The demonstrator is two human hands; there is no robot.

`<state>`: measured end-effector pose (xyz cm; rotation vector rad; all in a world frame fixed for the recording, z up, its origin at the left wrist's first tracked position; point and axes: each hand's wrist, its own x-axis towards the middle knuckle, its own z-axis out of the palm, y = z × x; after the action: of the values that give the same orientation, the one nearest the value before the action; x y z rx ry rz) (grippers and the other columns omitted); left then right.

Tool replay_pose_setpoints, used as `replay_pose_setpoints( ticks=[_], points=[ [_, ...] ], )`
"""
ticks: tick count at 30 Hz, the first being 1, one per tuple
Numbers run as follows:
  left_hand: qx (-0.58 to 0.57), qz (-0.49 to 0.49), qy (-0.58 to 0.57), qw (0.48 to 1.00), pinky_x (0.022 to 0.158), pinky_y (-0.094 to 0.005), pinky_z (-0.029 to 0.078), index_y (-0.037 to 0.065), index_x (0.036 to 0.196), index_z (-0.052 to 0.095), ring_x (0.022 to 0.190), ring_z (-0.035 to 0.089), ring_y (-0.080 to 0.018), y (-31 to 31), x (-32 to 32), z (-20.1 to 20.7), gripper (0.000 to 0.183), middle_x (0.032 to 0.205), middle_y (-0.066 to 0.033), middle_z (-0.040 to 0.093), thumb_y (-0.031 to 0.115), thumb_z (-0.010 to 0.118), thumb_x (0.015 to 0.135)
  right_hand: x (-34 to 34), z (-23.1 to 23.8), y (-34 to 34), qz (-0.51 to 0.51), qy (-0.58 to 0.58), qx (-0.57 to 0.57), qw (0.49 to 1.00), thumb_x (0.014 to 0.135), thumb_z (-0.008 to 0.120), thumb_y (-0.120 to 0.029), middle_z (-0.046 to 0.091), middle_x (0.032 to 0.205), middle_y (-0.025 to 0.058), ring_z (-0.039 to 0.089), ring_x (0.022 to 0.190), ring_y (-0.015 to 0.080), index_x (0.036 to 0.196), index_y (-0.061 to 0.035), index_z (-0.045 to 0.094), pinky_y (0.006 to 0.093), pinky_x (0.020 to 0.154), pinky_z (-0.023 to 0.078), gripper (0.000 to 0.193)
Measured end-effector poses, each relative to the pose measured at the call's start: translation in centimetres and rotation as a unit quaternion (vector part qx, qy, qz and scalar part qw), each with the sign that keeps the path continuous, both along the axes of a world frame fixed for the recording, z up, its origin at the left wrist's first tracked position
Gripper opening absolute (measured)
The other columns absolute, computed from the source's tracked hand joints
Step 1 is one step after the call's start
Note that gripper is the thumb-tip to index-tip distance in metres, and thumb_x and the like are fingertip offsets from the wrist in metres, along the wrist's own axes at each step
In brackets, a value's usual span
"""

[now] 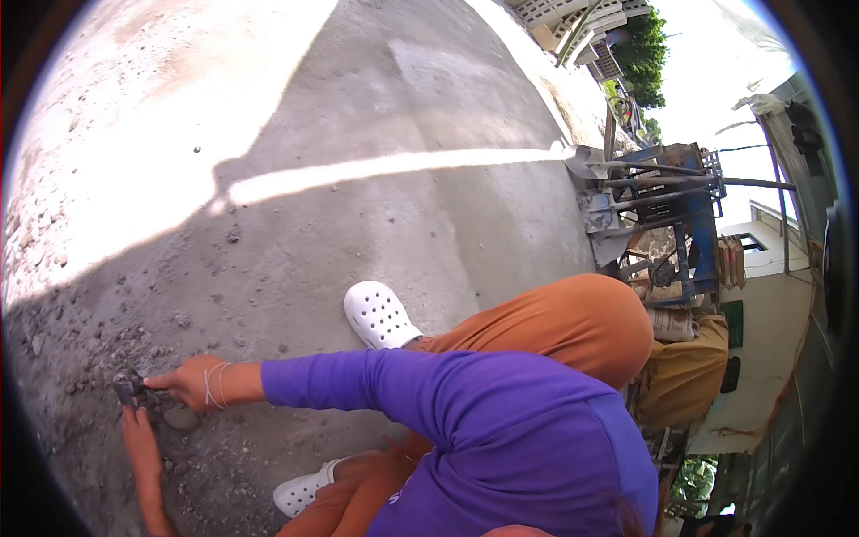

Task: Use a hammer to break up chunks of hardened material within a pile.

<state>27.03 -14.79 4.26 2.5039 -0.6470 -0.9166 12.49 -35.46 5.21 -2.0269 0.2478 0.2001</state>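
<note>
At the far left, low down, both my hands meet over rough, crumbly ground [80, 353]. My left hand [143, 438], its forearm coming up from the lower edge, has its fingertips closed on a small dark grey, flat-sided piece [126, 391], perhaps a tool head. My right hand [191, 381], in a purple sleeve with pale bands at the wrist, reaches in from the right. Its fingers are curled, one pointing toward the dark piece; whatever they grip is hidden. A rounded stone [182, 419] lies just below the right hand.
I squat between two white clogs [378, 315] [304, 490] on grey concrete [429, 107]. Loose stones and gravel lie at left. Shovels [644, 179] lean on a blue metal frame [684, 233] at right. Stacked hollow blocks [577, 18] and a tan cover [680, 380] are farther off.
</note>
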Motion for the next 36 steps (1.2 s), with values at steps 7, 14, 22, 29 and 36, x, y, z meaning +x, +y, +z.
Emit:
replay_pose_setpoints(
  ticks=[7,14,22,29,36],
  points=[
    [0.026,-0.085,-0.015,0.996,0.1,-0.0496,0.037,0.005,0.133,0.048,0.119,0.047,-0.0451,-3.4,-1.7,2.8,0.04,0.135,-0.0253,0.042,0.016,0.05,0.094,-0.5,-1.0,0.0,-0.125,-0.055,0.163,0.977,0.093,0.053,-0.013,0.067,0.085,0.0226,0.064,0.073,0.0384,0.141,-0.0178,0.05,0.0421,0.069,0.05,0.048],
    [0.052,-0.222,-0.194,0.954,0.111,-0.0492,0.031,0.01,0.14,0.045,0.139,0.028,-0.0408,-3.4,-2.4,0.4,0.05,0.154,-0.0188,0.024,0.01,0.055,0.091,-0.6,-0.4,-3.2,-0.14,-0.031,-0.015,0.989,0.094,0.049,-0.012,0.062,0.074,0.0243,0.06,0.064,0.0424,0.144,-0.0181,0.045,0.0488,0.061,0.046,0.05],
    [-0.016,-0.207,-0.133,0.969,0.113,-0.0481,0.03,0.0,0.138,0.045,0.141,0.026,-0.0397,-4.2,-2.5,-0.1,0.049,0.157,-0.0179,0.02,0.007,0.055,0.09,0.7,0.4,-3.5,-0.065,0.019,-0.068,0.995,0.095,0.049,-0.016,0.063,0.074,0.0238,0.061,0.065,0.0414,0.147,-0.0224,0.041,0.0504,0.059,0.047,0.053],
    [-0.049,-0.188,-0.112,0.975,0.114,-0.0463,0.028,0.001,0.141,0.042,0.144,0.022,-0.0391,-3.3,-3.3,0.3,0.056,0.158,-0.0175,0.018,0.001,0.054,0.086,0.6,0.2,-3.3,-0.073,0.029,-0.072,0.994,0.095,0.049,-0.015,0.065,0.076,0.0239,0.062,0.066,0.0412,0.146,-0.0208,0.043,0.0496,0.06,0.048,0.052],
    [-0.021,-0.191,-0.128,0.973,0.115,-0.0471,0.027,0.009,0.15,0.033,0.144,0.023,-0.0401,-2.3,-3.6,1.2,0.07,0.16,-0.0168,0.014,-0.001,0.052,0.084,1.1,0.5,-3.4,-0.062,0.029,-0.082,0.994,0.095,0.049,-0.015,0.065,0.077,0.0239,0.063,0.067,0.0412,0.146,-0.0203,0.042,0.0497,0.06,0.048,0.052]
  ],
)
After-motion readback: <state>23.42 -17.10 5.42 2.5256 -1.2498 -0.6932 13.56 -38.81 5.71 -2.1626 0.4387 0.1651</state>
